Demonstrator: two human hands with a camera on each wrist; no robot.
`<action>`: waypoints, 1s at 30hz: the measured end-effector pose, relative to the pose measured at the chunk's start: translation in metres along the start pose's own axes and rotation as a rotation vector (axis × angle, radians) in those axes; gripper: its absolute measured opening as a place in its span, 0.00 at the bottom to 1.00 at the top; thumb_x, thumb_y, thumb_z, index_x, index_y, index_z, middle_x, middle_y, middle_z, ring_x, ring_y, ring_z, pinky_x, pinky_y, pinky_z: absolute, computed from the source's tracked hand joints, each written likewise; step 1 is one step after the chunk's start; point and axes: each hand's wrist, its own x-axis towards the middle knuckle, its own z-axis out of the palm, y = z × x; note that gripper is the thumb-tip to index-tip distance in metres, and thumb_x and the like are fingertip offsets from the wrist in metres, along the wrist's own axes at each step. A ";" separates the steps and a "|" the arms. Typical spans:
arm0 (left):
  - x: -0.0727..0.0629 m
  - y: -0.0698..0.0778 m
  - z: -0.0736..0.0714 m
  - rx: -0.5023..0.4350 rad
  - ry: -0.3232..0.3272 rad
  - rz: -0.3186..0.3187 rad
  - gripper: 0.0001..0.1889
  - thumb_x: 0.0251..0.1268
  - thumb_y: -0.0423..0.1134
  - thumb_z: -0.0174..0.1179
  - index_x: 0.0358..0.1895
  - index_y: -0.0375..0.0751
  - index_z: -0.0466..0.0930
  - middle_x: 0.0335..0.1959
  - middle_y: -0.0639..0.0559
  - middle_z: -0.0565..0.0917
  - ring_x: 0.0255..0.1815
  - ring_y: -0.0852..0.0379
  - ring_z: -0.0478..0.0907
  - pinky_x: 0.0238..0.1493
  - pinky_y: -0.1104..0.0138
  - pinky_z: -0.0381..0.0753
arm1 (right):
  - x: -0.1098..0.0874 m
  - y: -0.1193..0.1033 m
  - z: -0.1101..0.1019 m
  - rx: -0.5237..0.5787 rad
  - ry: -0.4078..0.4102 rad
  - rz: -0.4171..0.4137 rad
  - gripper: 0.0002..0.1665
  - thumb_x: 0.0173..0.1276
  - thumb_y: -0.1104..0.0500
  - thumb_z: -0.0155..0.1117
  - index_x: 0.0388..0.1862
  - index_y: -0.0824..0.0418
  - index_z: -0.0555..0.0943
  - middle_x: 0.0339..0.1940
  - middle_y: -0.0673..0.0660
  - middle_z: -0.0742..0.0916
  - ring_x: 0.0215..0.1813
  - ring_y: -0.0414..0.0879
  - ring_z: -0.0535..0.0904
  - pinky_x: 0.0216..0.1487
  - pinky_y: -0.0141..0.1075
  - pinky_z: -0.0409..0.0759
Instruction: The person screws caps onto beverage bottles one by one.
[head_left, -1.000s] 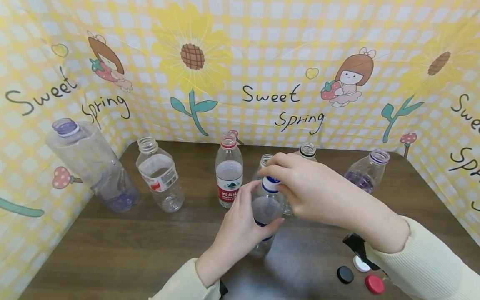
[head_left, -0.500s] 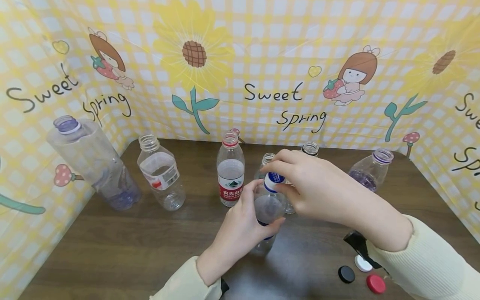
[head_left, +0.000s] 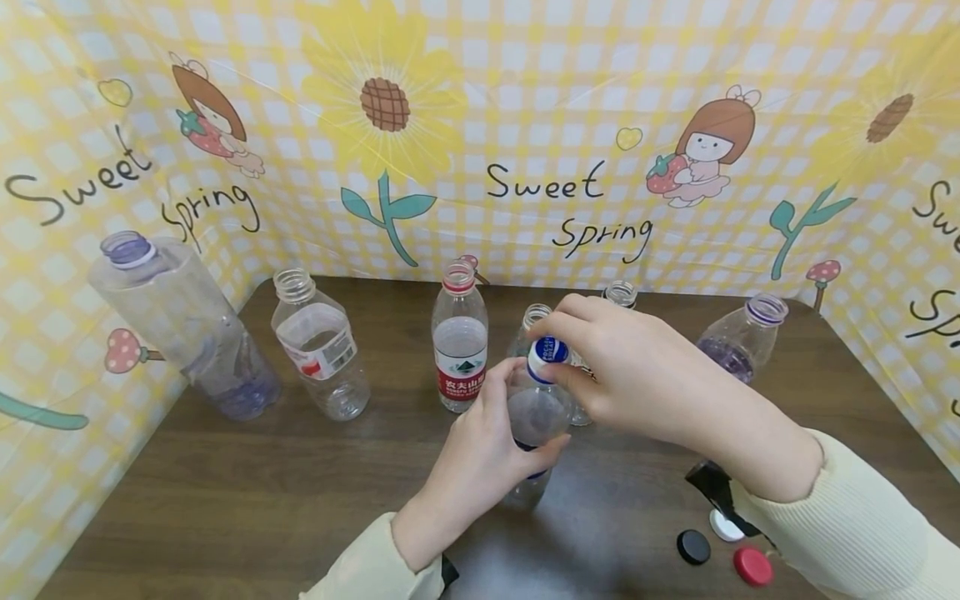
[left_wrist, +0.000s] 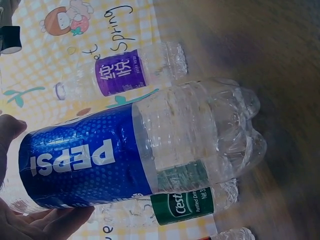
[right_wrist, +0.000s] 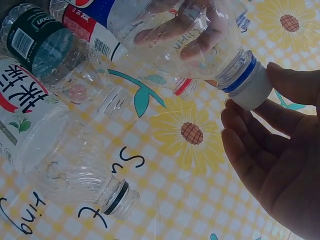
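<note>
A clear plastic Pepsi bottle (head_left: 536, 417) stands upright before me, its blue label (left_wrist: 82, 157) large in the left wrist view. My left hand (head_left: 468, 467) grips it around the upper body, thumb on the near side. From above, my right hand (head_left: 637, 375) pinches a bottle cap (head_left: 549, 354) between thumb and fingers. White-sided with a blue printed top, the cap sits over the bottle's mouth. In the right wrist view a blue ring (right_wrist: 242, 75) shows on the neck right under it.
Several uncapped bottles stand behind, among them a red-labelled one (head_left: 459, 358), a white-labelled one (head_left: 318, 346) and a big one (head_left: 157, 292) at far left. A black cap (head_left: 693, 547), a white cap (head_left: 726, 525) and a red cap (head_left: 752, 567) lie at front right.
The right hand's fingers have shifted slightly on the cap, and more of its blue top shows now. The left hand keeps its grip on the bottle. The head view has moved a little.
</note>
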 end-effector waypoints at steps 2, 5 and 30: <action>0.000 0.000 0.000 0.001 -0.001 -0.002 0.44 0.45 0.47 0.74 0.63 0.42 0.56 0.47 0.46 0.81 0.45 0.54 0.82 0.42 0.59 0.83 | 0.000 0.000 0.000 -0.007 0.005 0.008 0.15 0.63 0.56 0.67 0.48 0.57 0.82 0.40 0.50 0.84 0.34 0.41 0.79 0.32 0.36 0.78; 0.000 0.000 0.000 0.004 -0.004 -0.007 0.44 0.45 0.47 0.74 0.63 0.42 0.56 0.47 0.46 0.81 0.45 0.54 0.82 0.42 0.59 0.83 | 0.000 -0.001 0.000 -0.023 0.014 0.014 0.16 0.62 0.54 0.68 0.48 0.57 0.82 0.39 0.50 0.84 0.34 0.40 0.79 0.31 0.36 0.78; -0.001 0.000 0.000 -0.011 -0.004 -0.015 0.43 0.45 0.46 0.75 0.62 0.42 0.56 0.49 0.46 0.81 0.47 0.54 0.81 0.42 0.59 0.82 | -0.001 0.014 -0.001 0.116 -0.054 -0.182 0.22 0.59 0.72 0.65 0.51 0.55 0.81 0.51 0.50 0.83 0.56 0.47 0.77 0.56 0.44 0.77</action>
